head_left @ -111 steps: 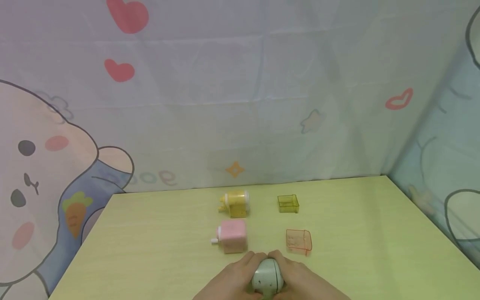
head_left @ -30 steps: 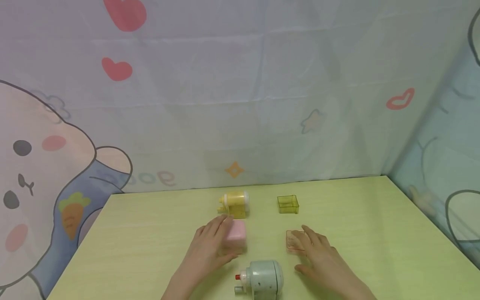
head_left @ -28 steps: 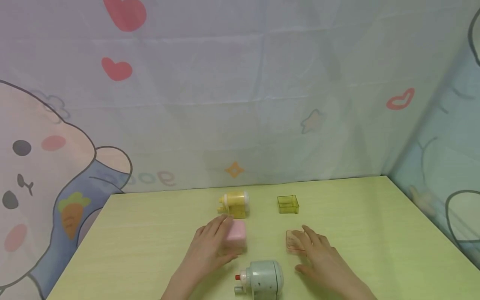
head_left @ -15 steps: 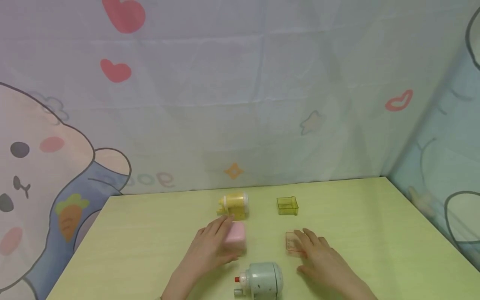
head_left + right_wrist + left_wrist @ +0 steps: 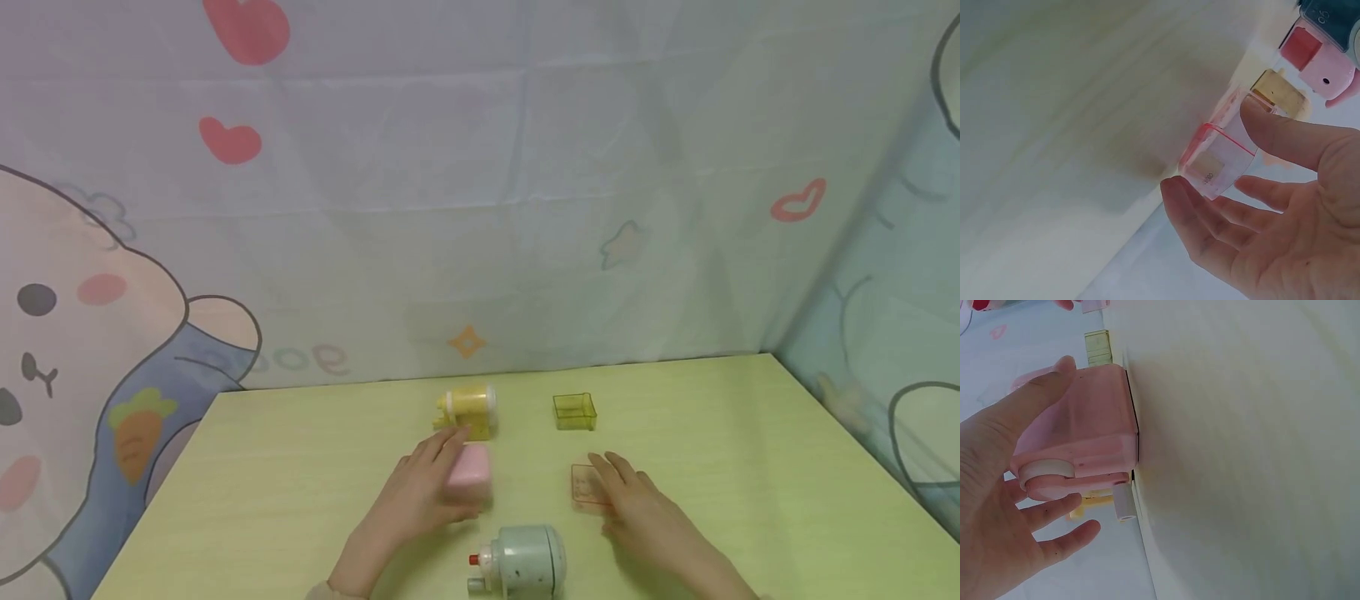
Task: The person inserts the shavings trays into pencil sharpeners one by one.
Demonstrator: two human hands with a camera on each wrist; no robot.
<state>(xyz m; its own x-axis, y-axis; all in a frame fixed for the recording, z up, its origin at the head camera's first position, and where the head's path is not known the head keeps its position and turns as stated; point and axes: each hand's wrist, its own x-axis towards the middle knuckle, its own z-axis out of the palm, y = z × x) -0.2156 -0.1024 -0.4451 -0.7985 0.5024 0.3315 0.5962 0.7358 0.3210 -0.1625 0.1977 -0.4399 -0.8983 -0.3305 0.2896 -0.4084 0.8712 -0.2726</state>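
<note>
A pink crank pencil sharpener (image 5: 472, 477) stands left of centre on the table. My left hand (image 5: 414, 493) grips it from the left; in the left wrist view the thumb (image 5: 1044, 390) lies along the sharpener's near side, while other fingers go partly hidden behind it. My right hand (image 5: 643, 518) pinches a clear, red-edged shavings drawer (image 5: 1213, 159), thumb at one end and index fingertip at the other. Between the forearms sits a pale green-grey crank sharpener (image 5: 523, 557), its red tip and grey crank knob facing left.
Behind the pink sharpener stands a yellow crank sharpener (image 5: 471, 404). A clear yellow-green drawer (image 5: 575, 412) lies to its right. The pale yellow table (image 5: 750, 467) ends at a cartoon-printed cloth (image 5: 420, 208) hanging along the back.
Earlier both hands held the green-grey sharpener; it now stands released, and the hands have gone apart to the pink sharpener and red-edged drawer. Over the last half second the right thumb has closed in.
</note>
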